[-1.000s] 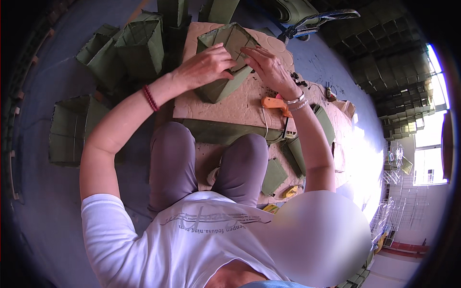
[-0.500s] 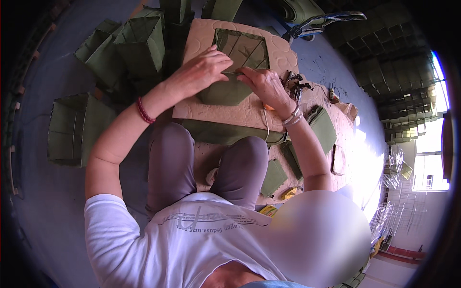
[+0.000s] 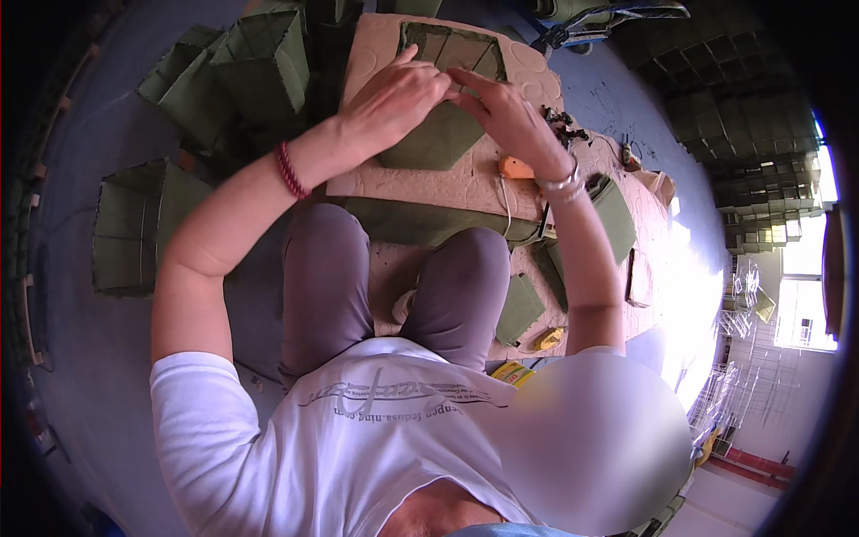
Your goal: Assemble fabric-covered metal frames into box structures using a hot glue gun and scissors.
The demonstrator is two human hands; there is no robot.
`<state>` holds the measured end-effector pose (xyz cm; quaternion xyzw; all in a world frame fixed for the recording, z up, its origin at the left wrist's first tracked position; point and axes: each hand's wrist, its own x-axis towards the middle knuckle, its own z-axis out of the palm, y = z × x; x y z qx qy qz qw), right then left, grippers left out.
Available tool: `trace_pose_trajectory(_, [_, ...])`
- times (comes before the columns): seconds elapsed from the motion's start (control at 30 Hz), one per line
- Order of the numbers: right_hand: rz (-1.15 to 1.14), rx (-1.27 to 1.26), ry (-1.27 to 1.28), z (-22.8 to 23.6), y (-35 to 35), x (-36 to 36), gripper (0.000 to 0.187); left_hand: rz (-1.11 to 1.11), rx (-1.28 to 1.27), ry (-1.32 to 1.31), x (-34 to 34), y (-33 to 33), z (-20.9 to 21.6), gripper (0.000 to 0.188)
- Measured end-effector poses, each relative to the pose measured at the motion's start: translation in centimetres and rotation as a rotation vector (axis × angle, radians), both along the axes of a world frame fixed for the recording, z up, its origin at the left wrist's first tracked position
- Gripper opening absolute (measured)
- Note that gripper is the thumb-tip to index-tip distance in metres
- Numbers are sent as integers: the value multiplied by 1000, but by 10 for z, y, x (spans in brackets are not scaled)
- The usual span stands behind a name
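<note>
the person's left hand (image 3: 398, 100) and right hand (image 3: 517, 123) meet, fingers close together, at the near rim of a green open box (image 3: 434, 146), which rests on a tan padded surface (image 3: 358, 183); an orange tool (image 3: 514, 168) lies near the right hand, and more green boxes (image 3: 259, 67) stand to the left

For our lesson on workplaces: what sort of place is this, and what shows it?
Probably a workshop: open green boxes stand at left, dark green stacks rise at upper right, and an orange tool lies on the tan worktop.
</note>
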<state>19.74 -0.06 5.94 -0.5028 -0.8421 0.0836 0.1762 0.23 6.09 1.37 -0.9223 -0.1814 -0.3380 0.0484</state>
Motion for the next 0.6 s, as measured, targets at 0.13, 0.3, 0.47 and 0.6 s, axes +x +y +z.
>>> trace_pose_trajectory(0.13, [-50,577,200,-40,-38,0,23,89,-84,-275,8,-54,-13,26])
trace_pose_trajectory(0.3, [-78,500,93,-47,-33,0,17,16,-191,-110,3,-37,-11,18])
trace_pose_trajectory(0.47, [-21,116,164,-18,-10,12,15,-38,-236,55,0,-10,-1,13])
trace_pose_trajectory(0.6, [-111,-312,-71,12,-2,14,25,-42,-508,377,8,-1,35,19])
